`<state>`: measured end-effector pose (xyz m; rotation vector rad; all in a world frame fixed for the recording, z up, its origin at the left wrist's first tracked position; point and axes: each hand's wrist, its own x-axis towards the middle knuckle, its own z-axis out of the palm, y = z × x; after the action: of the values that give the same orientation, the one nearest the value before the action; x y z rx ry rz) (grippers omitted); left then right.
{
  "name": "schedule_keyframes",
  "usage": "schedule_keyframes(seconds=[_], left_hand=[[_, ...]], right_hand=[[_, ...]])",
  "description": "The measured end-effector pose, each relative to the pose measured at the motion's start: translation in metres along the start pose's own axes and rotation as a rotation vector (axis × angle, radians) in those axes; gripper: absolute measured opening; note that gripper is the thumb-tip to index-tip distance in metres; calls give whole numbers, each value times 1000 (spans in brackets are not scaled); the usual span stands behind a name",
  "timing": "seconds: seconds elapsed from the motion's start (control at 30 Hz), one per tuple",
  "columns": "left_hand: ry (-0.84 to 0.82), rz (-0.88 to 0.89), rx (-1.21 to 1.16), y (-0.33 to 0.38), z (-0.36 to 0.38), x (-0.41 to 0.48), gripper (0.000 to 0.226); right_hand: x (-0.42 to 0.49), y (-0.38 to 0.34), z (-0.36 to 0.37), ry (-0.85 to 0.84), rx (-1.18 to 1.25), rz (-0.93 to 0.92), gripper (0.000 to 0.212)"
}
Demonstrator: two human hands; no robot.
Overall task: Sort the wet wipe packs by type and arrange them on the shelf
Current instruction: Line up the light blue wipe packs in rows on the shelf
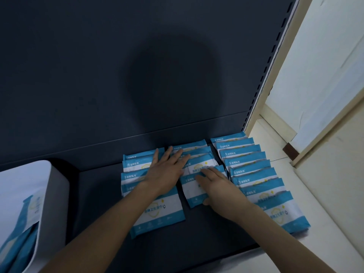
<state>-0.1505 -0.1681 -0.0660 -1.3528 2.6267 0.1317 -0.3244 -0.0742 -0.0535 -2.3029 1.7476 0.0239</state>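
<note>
Shows a dark shelf (pixel 98 194) bearing three rows of blue-and-white packs, each row overlapped like tiles and running from the back panel (pixel 88 75) toward the front edge.

Left row (pixel 157 211): several packs, the nearest and largest-looking lying fully exposed, print upside down to the viewer.

Middle row (pixel 199 163): shorter, set toward the back, ending in a front pack (pixel 189 191) turned slightly askew from its neighbours.

Right row (pixel 256 174): longest, reaching from the back panel almost to the front edge, just beside the slotted upright (pixel 275 56).

Left hand (pixel 167 170): laid flat, palm down, fingers straight and spread, resting across the rear packs of the left and middle rows; grips nothing.

Right hand (pixel 222 186): laid palm down on the front pack, fingers nearly straight on its top face, thumb touching its near edge; cannot tell whether the thumb reaches beneath.

Bin (pixel 57 194): white, standing on the shelf at far left, well apart from the rows, holding more packs (pixel 21 233) on edge.

Pale floor (pixel 325 194) to the right of the shelf.
</note>
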Motion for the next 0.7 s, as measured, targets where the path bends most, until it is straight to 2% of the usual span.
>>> schedule_keyframes(seconds=[0.13,0.23,0.37,0.47,0.6,0.7], left_hand=[[27,-11,-39,2,-1,-5,57],[94,-23,-110,-2,2,-15,57],[248,-15,-234,-15,2,-39,58],[272,-24,-278,-27,-5,-65,56],[304,-90,-261,-48,-17,-108,52],[346,-173,-223,-65,-25,-146,47]], right_hand=[[2,1,-4,-55,26,20,83],[3,2,-5,-80,11,17,86],[4,-2,-9,-73,20,-9,76],[8,-20,-22,-57,138,-44,68],[25,-61,-39,-7,264,-206,53],[40,-93,-39,-19,266,-304,51]])
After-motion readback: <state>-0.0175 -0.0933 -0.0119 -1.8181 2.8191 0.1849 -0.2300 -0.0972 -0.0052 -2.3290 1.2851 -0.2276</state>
